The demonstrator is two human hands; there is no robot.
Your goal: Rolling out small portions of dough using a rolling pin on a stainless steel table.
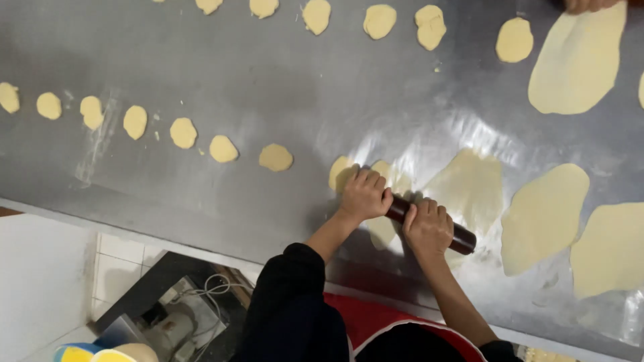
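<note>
A dark brown rolling pin lies on a pale yellow piece of dough near the front edge of the steel table. My left hand is closed over the pin's left end. My right hand is closed over its middle. A small flattened dough disc sits just left of my left hand. A thin rolled-out sheet of dough lies directly right of the pin.
Rows of small dough discs run along the table's left and far side. Larger rolled sheets lie at right, and another person's fingers touch a far sheet. A machine with cables stands below the table edge.
</note>
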